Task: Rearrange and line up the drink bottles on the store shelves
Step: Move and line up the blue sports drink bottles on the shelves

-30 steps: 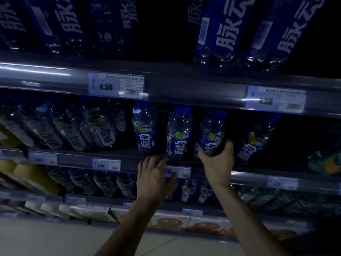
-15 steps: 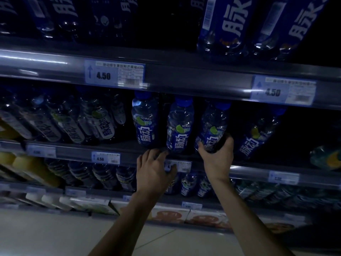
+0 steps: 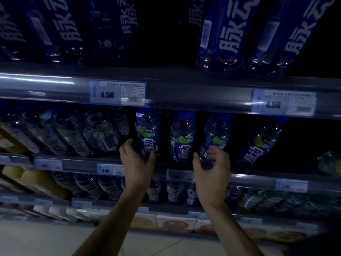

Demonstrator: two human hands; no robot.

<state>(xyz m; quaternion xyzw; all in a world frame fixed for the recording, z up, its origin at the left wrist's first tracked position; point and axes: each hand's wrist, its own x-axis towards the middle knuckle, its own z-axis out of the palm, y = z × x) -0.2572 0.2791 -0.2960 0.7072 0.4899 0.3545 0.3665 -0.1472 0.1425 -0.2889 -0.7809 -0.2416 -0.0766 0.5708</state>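
Observation:
Three blue-labelled drink bottles with blue caps stand side by side on the middle shelf (image 3: 184,106). My left hand (image 3: 137,163) is wrapped around the base of the leftmost bottle (image 3: 147,132). The middle bottle (image 3: 182,137) stands untouched between my hands. My right hand (image 3: 212,167) is curled around the base of the right bottle (image 3: 215,133), fingers loosely bent at its sides. A fourth blue bottle (image 3: 258,145) leans further right, apart from the row.
Clear bottles with white labels (image 3: 103,135) crowd the same shelf at left. Tall blue bottles (image 3: 227,34) fill the shelf above. Price tags reading 4.50 (image 3: 118,93) sit on the shelf rails. More bottles (image 3: 173,191) and boxed goods (image 3: 175,222) lie below. The scene is dim.
My left hand rose from the shelf rail and closed on the leftmost blue bottle. My right hand stays at the right bottle's base, its fingers looser now.

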